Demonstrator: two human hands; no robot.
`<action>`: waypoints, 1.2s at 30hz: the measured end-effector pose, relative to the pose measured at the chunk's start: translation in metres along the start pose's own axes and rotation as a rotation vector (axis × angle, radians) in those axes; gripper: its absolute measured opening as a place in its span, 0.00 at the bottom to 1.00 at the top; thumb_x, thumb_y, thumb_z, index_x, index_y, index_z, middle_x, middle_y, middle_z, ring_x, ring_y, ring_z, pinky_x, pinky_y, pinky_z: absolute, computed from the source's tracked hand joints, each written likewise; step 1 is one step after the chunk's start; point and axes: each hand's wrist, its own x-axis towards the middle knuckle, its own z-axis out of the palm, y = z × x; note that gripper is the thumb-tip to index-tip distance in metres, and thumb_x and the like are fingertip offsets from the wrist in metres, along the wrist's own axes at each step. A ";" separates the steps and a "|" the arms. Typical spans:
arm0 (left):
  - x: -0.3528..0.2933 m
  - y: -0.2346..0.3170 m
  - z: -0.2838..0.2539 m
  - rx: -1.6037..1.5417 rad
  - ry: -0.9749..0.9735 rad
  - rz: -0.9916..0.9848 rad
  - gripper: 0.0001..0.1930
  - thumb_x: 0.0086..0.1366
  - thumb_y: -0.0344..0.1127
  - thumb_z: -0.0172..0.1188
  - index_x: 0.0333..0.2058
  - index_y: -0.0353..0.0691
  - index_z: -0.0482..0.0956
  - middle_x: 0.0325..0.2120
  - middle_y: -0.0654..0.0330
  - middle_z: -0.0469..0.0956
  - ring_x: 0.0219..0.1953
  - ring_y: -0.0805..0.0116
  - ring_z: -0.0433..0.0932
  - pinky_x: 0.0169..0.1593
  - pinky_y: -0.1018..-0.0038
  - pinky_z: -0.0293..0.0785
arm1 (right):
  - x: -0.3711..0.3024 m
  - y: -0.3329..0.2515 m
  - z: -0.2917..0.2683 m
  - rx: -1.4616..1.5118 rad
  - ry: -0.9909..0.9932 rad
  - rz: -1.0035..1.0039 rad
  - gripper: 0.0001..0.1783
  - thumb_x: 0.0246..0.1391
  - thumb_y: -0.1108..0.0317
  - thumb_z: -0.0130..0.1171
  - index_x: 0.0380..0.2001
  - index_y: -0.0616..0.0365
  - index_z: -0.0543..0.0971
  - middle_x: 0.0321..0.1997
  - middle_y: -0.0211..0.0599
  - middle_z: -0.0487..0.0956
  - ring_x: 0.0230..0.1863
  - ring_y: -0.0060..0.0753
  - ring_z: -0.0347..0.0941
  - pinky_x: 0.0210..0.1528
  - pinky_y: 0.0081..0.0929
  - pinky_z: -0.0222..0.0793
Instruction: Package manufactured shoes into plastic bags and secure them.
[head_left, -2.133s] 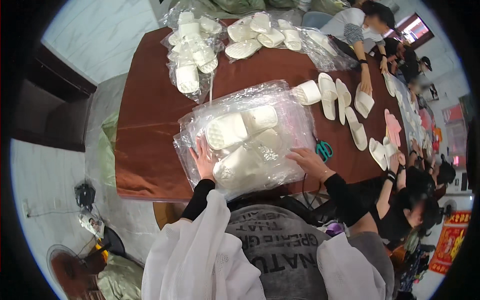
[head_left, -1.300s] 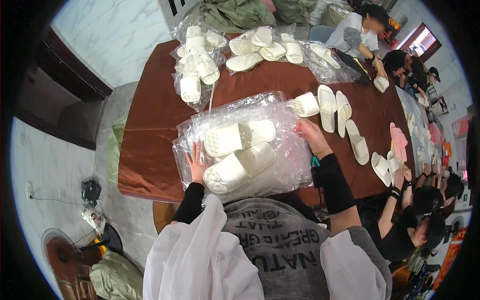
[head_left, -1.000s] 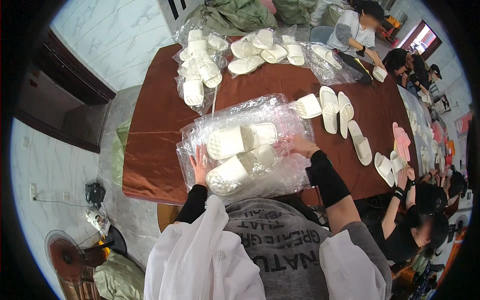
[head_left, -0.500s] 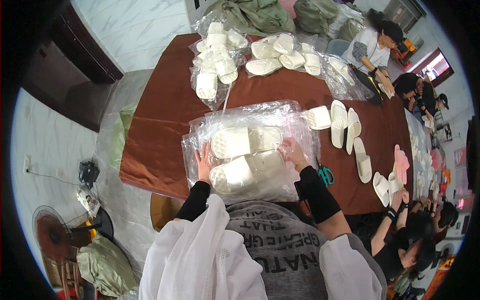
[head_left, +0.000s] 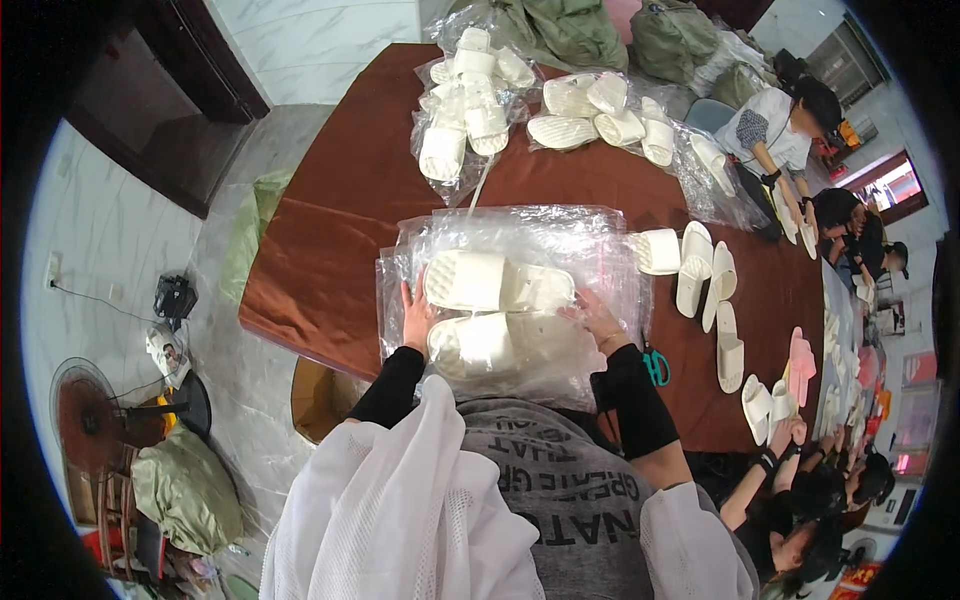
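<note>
Two pairs' worth of cream slippers' shapes show as an upper slipper (head_left: 466, 281) and a lower slipper (head_left: 470, 340), lying side by side on a stack of clear plastic bags (head_left: 520, 225). Glossy film covers at least the lower one. My left hand (head_left: 415, 318) rests at their left ends, fingers stretched out and apart, touching the edge. At the right ends lies my right hand (head_left: 598, 320), its fingers spread against the slippers and the film. Neither hand visibly grips anything.
Bagged slippers (head_left: 465, 110) lie at the far side of the brown-covered table (head_left: 330, 230). Loose cream slippers (head_left: 692, 270) line the right, with teal-handled scissors (head_left: 655, 367) near my right forearm. Pink slippers (head_left: 800, 365) lie farther right. Other people work along the right; a fan (head_left: 85, 420) stands left.
The view has shifted slightly. My right hand's fingers have spread and come down lower along the slippers' right ends. My left hand stays at the left ends.
</note>
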 end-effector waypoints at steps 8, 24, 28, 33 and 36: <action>0.004 0.003 -0.030 -0.251 0.108 0.090 0.36 0.60 0.46 0.57 0.66 0.47 0.56 0.68 0.56 0.48 0.72 0.61 0.39 0.68 0.45 0.31 | 0.005 0.025 -0.014 -0.301 0.010 0.135 0.26 0.46 0.66 0.68 0.50 0.61 0.74 0.44 0.34 0.78 0.43 0.27 0.73 0.45 0.27 0.70; -0.025 0.039 -0.057 -0.045 -0.002 -0.157 0.29 0.68 0.45 0.46 0.66 0.50 0.55 0.68 0.62 0.50 0.71 0.60 0.45 0.69 0.50 0.38 | -0.003 0.014 -0.060 -0.124 0.054 0.001 0.25 0.47 0.71 0.66 0.50 0.63 0.74 0.43 0.35 0.80 0.42 0.25 0.75 0.45 0.26 0.72; -0.022 0.037 -0.053 -0.005 0.020 -0.188 0.30 0.67 0.45 0.49 0.66 0.50 0.55 0.68 0.62 0.50 0.71 0.61 0.45 0.69 0.51 0.38 | -0.053 0.001 -0.139 0.012 0.346 -0.003 0.21 0.44 0.74 0.65 0.45 0.62 0.76 0.36 0.38 0.81 0.36 0.28 0.78 0.39 0.26 0.74; -0.023 0.039 -0.051 0.034 0.033 -0.163 0.30 0.67 0.43 0.49 0.66 0.49 0.55 0.69 0.63 0.49 0.71 0.61 0.45 0.69 0.51 0.37 | -0.135 -0.009 -0.222 -0.050 0.737 -0.022 0.25 0.46 0.76 0.64 0.50 0.63 0.74 0.40 0.38 0.81 0.37 0.29 0.78 0.39 0.26 0.75; -0.023 0.039 -0.054 0.036 0.019 -0.177 0.30 0.67 0.43 0.49 0.66 0.49 0.54 0.69 0.65 0.49 0.71 0.62 0.44 0.69 0.51 0.37 | -0.175 -0.014 -0.239 0.100 0.856 -0.210 0.24 0.48 0.77 0.62 0.51 0.63 0.73 0.43 0.38 0.80 0.39 0.29 0.77 0.42 0.26 0.74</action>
